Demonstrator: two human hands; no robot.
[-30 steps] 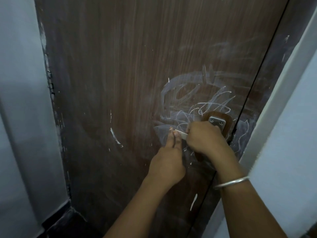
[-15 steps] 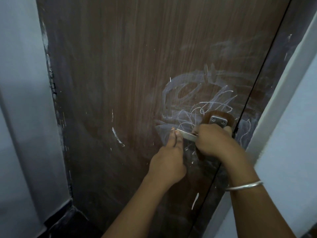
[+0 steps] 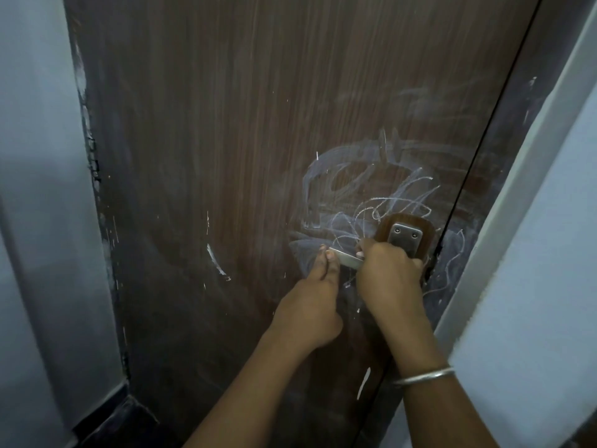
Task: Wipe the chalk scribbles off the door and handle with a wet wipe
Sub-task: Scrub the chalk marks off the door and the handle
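Observation:
A brown wood-grain door [image 3: 226,156] carries white chalk scribbles [image 3: 371,195] smeared above and left of the metal lever handle [image 3: 345,258]. The handle's screwed plate [image 3: 405,237] sits by the door's right edge. My right hand [image 3: 391,279] is curled round the handle close to the plate. A small white edge of the wet wipe [image 3: 359,254] peeks out at its fingers; the rest is hidden. My left hand [image 3: 310,305] reaches up with straight fingers, its tips touching the handle's free end.
More chalk lines run over the dark door frame [image 3: 452,253] right of the handle. Separate chalk strokes lie at the door's middle left [image 3: 216,263] and low down [image 3: 363,383]. Pale walls flank both sides, left [image 3: 32,189] and right [image 3: 533,286].
My right hand has slid right along the handle toward the plate, uncovering more of the metal lever. My left hand has stayed at the handle's free end.

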